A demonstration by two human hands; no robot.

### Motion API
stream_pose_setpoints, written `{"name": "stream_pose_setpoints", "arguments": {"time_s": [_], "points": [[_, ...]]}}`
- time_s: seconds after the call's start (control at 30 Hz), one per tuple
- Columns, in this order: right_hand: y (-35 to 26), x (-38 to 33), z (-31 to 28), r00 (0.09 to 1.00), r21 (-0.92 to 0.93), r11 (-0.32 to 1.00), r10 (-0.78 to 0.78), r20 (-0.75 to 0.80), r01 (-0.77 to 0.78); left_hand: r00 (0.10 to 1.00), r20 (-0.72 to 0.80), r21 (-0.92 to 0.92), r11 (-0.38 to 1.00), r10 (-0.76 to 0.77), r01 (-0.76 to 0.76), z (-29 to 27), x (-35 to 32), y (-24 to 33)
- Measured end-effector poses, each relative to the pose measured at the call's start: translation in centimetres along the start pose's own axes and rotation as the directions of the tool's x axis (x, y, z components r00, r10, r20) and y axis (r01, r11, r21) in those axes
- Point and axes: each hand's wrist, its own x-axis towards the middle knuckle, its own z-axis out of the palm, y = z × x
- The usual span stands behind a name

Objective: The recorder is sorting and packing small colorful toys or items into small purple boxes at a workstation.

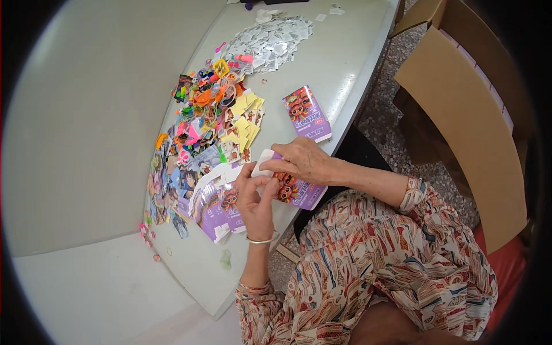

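A purple cardboard box with colourful cartoon figures on its face is held over the table's near edge. From above, my right hand grips the end that has a white flap, with the thumb lying across it. My left hand, wearing a bracelet, has its fingers closed at the same end of the box. Whether anything is inside the box is hidden. Beside my left hand lie flat, unfolded purple boxes. A finished-looking purple box rests beyond my right hand.
Small colourful plastic toys are heaped along the table's left side, with yellow cards and picture cards next to them. Farther back is a pile of small white packets. An open brown carton stands on the floor at right.
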Motion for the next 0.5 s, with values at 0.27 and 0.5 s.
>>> {"name": "stream_pose_setpoints", "arguments": {"time_s": [0.27, 0.5], "points": [[-1.7, -2.2, -0.2, 0.996, -0.188, 0.981, 0.021, -0.090, -0.038, 0.980, -0.023, -0.431, 0.886, -0.197, 0.168, 0.1, 2.6, -0.1], [-1.3, -1.5, -1.5, 0.953, -0.090, 0.970, 0.240, 0.187, -0.227, 0.955, 0.050, -0.443, 0.850, -0.294, 0.285, 0.7, 1.9, 0.0]]}}
